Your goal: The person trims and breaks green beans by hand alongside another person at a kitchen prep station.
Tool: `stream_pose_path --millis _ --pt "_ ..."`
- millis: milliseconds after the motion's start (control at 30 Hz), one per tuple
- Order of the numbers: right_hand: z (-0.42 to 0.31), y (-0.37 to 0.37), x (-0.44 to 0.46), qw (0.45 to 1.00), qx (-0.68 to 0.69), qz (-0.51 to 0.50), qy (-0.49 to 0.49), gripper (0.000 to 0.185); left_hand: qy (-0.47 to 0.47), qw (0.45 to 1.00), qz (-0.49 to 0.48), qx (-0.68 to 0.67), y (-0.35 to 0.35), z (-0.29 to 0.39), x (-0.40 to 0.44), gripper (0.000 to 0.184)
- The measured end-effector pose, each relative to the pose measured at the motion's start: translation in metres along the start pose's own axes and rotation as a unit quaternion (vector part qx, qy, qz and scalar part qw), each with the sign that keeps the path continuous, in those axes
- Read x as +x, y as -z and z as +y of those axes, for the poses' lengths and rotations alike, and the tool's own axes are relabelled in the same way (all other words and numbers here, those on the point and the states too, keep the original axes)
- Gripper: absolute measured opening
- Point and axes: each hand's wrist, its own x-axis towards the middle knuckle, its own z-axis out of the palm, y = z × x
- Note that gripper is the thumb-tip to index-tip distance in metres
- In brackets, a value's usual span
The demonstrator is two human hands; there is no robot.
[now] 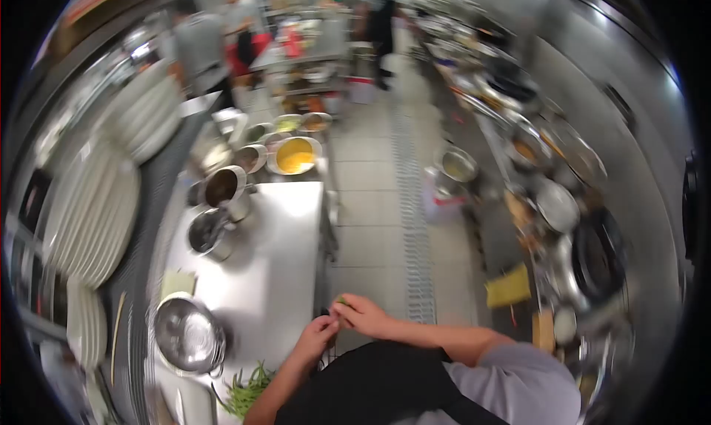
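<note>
In the head view, my left hand (318, 332) and my right hand (361, 315) meet in front of my dark apron (370, 388), by the edge of the steel counter (285, 247). Both hands have their fingers pinched together. A small green piece (341, 300) shows at the fingers of my right hand. What my left fingers hold, if anything, is too small to make out. A heap of long green beans (248, 392) lies on the counter beside my left forearm. Left of the heap stands a shiny metal bowl (187, 335).
Metal pots (209, 232) and a container of yellow food (295, 155) stand farther up the counter. Stacked white plates (92, 206) line the left shelf. Pans and a yellow cloth (508, 286) are on the right. Other people (201, 44) stand in the background.
</note>
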Motion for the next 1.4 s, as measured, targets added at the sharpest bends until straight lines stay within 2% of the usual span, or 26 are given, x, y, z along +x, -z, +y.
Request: stream_pose_path --millis 33,100,233,267,300,333,367,400,433,533,567,600,633,700,733,767,800,833,867,900,967,1000,1067,1167,1333,1400 --pt "-0.004 0.006 0.006 0.999 -0.008 -0.052 0.003 0.021 -0.022 0.999 0.044 -0.019 -0.002 0.006 0.005 0.016" --pt "-0.006 0.011 0.019 0.951 -0.25 -0.008 0.18 0.021 -0.074 0.972 0.108 0.193 -0.005 0.013 0.018 0.015" --pt "-0.004 0.013 0.05 0.92 -0.261 -0.089 0.278 0.02 -0.118 0.935 0.188 0.275 0.003 0.003 0.027 0.014" --pt "-0.01 0.011 0.056 0.946 -0.22 -0.099 0.217 0.02 -0.081 0.972 0.196 0.099 -0.001 0.008 0.017 0.013" --pt "-0.015 0.01 0.065 0.966 -0.18 -0.109 0.153 0.02 -0.048 0.977 0.193 -0.082 -0.001 0.009 0.01 0.013" --pt "-0.016 0.009 0.074 0.962 -0.18 -0.129 0.16 0.02 -0.044 0.971 0.18 -0.148 0.01 0.001 0.0 0.012" --pt "-0.017 0.006 0.082 0.982 -0.095 -0.154 0.057 0.022 -0.054 0.967 0.196 -0.154 0.015 -0.005 -0.013 0.012" --pt "-0.017 0.003 0.089 0.983 -0.013 -0.175 -0.052 0.023 -0.07 0.945 0.207 -0.243 0.017 -0.011 -0.027 0.01" --pt "-0.012 0.0 0.096 0.979 -0.018 -0.194 -0.053 0.023 -0.088 0.915 0.213 -0.331 0.019 -0.017 -0.041 0.009" --pt "0.01 -0.015 0.112 0.951 -0.042 -0.279 -0.128 0.023 -0.149 0.859 0.315 -0.376 0.021 -0.038 -0.088 0.008" --pt "0.013 -0.024 0.113 0.937 -0.011 -0.288 -0.196 0.022 -0.158 0.851 0.323 -0.381 0.023 -0.047 -0.104 0.008" --pt "0.018 -0.032 0.116 0.919 0.018 -0.294 -0.261 0.022 -0.186 0.817 0.351 -0.418 0.025 -0.057 -0.12 0.007" --pt "0.03 -0.04 0.121 0.917 0.011 -0.306 -0.257 0.022 -0.213 0.781 0.376 -0.451 0.026 -0.066 -0.134 0.007" --pt "0.05 -0.058 0.129 0.869 -0.047 -0.395 -0.295 0.02 -0.233 0.758 0.405 -0.456 0.026 -0.082 -0.161 0.007" --pt "0.056 -0.074 0.13 0.859 -0.219 -0.418 -0.2 0.026 -0.241 0.74 0.428 -0.46 0.027 -0.087 -0.17 0.007" --pt "0.06 -0.091 0.128 0.856 -0.226 -0.423 -0.193 0.026 -0.252 0.735 0.429 -0.461 0.025 -0.085 -0.179 0.007" --pt "0.064 -0.11 0.125 0.834 -0.309 -0.455 -0.031 0.029 -0.243 0.733 0.466 -0.431 0.021 -0.084 -0.188 0.008" --pt "0.07 -0.127 0.123 0.785 -0.38 -0.472 0.131 0.033 -0.232 0.731 0.503 -0.4 0.02 -0.086 -0.195 0.008" --pt "0.065 -0.145 0.12 0.757 -0.386 -0.516 0.112 0.043 -0.237 0.727 0.504 -0.401 0.022 -0.091 -0.199 0.008" --pt "0.073 -0.161 0.118 0.755 -0.387 -0.516 0.115 0.043 -0.237 0.739 0.499 -0.385 0.025 -0.096 -0.202 0.009" --pt "0.091 -0.194 0.113 0.701 -0.424 -0.514 0.253 0.044 -0.237 0.756 0.494 -0.358 0.032 -0.099 -0.212 0.01" --pt "0.095 -0.205 0.11 0.703 -0.424 -0.509 0.26 0.044 -0.218 0.769 0.486 -0.352 0.033 -0.098 -0.216 0.011" --pt "0.1 -0.219 0.105 0.633 -0.531 -0.507 0.244 0.042 -0.204 0.782 0.477 -0.345 0.042 -0.108 -0.221 0.012" --pt "0.094 -0.23 0.095 0.616 -0.556 -0.513 0.219 0.038 -0.207 0.82 0.43 -0.317 0.063 -0.133 -0.229 0.014" --pt "0.092 -0.233 0.08 0.629 -0.599 -0.456 0.192 0.027 -0.182 0.845 0.432 -0.257 0.066 -0.149 -0.237 0.016" --pt "0.083 -0.233 0.072 0.676 -0.567 -0.409 0.231 0.022 -0.176 0.841 0.467 -0.209 0.064 -0.14 -0.239 0.017"
